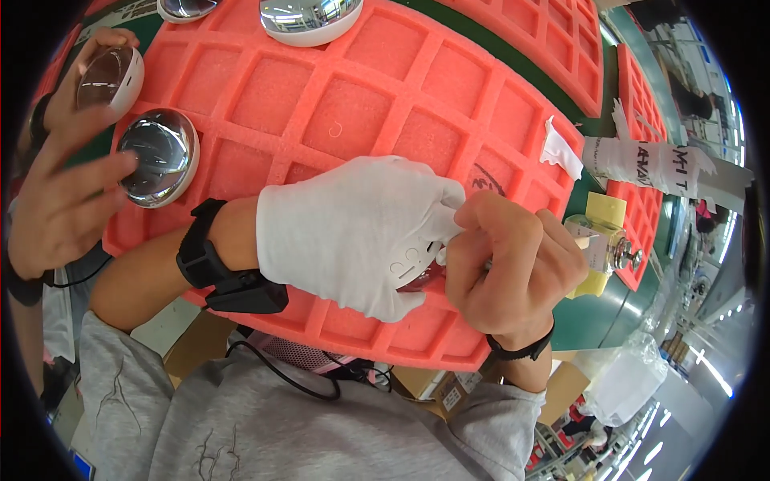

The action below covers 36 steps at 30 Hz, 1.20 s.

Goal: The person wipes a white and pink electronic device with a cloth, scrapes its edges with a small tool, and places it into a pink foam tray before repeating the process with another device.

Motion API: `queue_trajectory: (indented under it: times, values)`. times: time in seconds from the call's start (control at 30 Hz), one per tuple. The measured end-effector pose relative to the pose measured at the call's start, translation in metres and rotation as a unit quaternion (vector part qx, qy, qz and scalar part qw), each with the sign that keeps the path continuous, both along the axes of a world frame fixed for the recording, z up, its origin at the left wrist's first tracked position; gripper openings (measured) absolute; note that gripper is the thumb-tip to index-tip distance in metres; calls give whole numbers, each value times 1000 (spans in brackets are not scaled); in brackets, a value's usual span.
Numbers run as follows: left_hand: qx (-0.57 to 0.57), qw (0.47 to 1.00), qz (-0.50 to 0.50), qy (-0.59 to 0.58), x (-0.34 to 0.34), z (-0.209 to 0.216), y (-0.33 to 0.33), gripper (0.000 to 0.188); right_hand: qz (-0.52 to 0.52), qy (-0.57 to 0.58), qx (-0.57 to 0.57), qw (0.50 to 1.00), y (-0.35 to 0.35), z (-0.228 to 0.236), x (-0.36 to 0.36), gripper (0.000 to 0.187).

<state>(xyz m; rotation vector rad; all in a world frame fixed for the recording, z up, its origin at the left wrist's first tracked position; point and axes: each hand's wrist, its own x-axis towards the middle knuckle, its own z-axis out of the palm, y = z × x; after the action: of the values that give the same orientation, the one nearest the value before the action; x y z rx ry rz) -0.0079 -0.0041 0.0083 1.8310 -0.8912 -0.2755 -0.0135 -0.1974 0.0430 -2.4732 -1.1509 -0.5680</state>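
Observation:
My left hand [361, 232], in a white glove, is closed around a round device [411, 264] with a white slotted face and a shiny, red-reflecting side. The glove hides most of it. My bare right hand [513, 264] is pinched against the device's right edge, its fingertips near a small opening. A small white tip shows beside those fingers; what they hold is mostly hidden. Both hands are above a pink foam tray [353, 120] with square pockets.
At the left, another person's hands [68, 188] handle a mirrored dome [112, 80], near a second dome [160, 156]. More domes [311, 20] sit at the tray's far edge. A clear bottle [597, 244] with yellow tape and a tape-wrapped bar [642, 167] are at the right.

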Motion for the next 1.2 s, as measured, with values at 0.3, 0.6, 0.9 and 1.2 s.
queue_trajectory:
  times: [0.3, 0.6, 0.9, 1.2]
  values:
    - [34, 999, 1, 27, 2, 5, 0, 37, -2, 4, 5, 1000, 2, -1, -3, 25]
    - [72, 996, -15, 49, 0, 7, 2, 48, 20, -41, -30, 998, 7, -2, -9, 26]
    - [165, 975, 84, -119, 38, 23, 186, 37, 22, -51, -14, 998, 3, -10, -7, 35]
    - [-11, 999, 27, -37, 2, 0, 5, 45, 62, -61, -13, 996, 13, 6, 1, 28]
